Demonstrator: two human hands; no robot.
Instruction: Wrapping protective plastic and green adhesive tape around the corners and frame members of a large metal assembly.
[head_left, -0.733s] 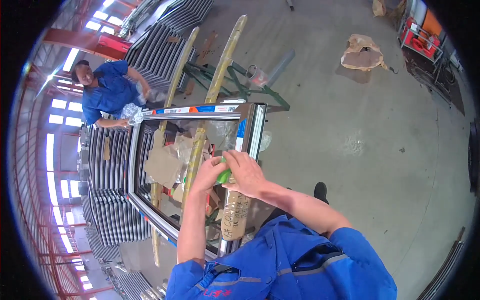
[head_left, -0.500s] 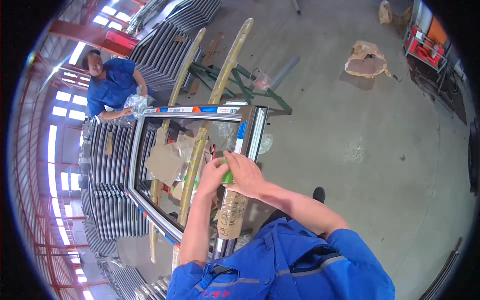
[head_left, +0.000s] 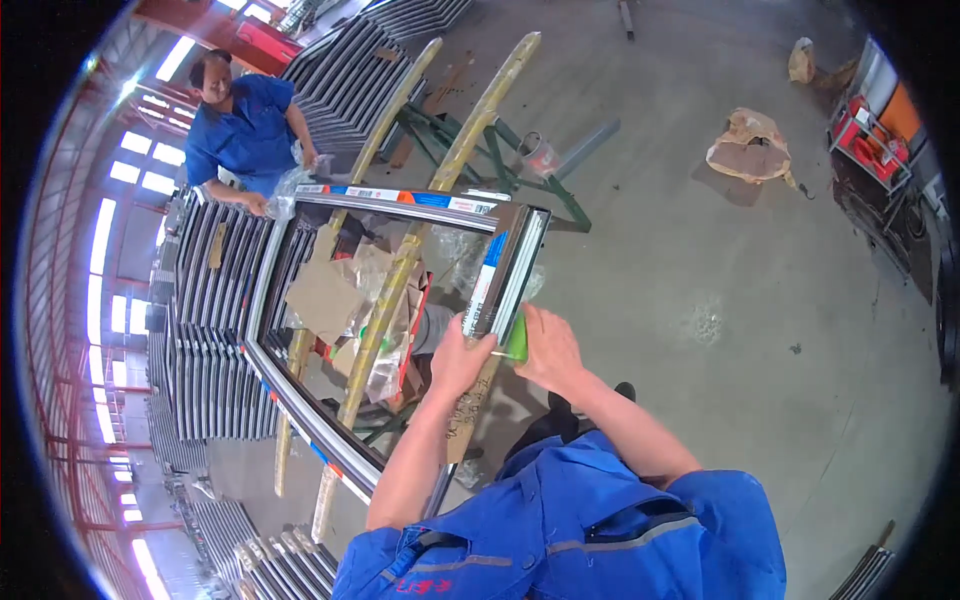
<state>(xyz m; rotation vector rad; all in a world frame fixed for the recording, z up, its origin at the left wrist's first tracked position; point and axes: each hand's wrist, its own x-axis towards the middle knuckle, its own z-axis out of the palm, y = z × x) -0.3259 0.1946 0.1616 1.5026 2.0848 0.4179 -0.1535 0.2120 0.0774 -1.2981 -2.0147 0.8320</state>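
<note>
A dark window or door frame [head_left: 268, 300] with silvery edges lies across the supports in front of me. My left hand [head_left: 462, 356] is closed round its right side bar, where a brown cardboard strip [head_left: 472, 418] with handwriting lies along the bar. Just right of it, my right hand [head_left: 550, 348] grips a small green roll [head_left: 518, 338], seemingly of tape, against the bar's outer side. A thin pale strip shows between my left thumb and the roll. Some of my left fingers are hidden by the bar.
Yellow-wrapped beams [head_left: 385, 320] on a green trestle [head_left: 500, 160] run under the frame. A co-worker in blue [head_left: 245, 135] holds clear plastic film [head_left: 285, 195] at its far left corner. Stacked metal frames [head_left: 225, 340] stand left; a crumpled paper bag [head_left: 750, 148] lies on the floor.
My right hand has moved with the green roll from the top of the bar to its outer right side. My left hand has shifted right onto the bar. The view has shifted slightly.
</note>
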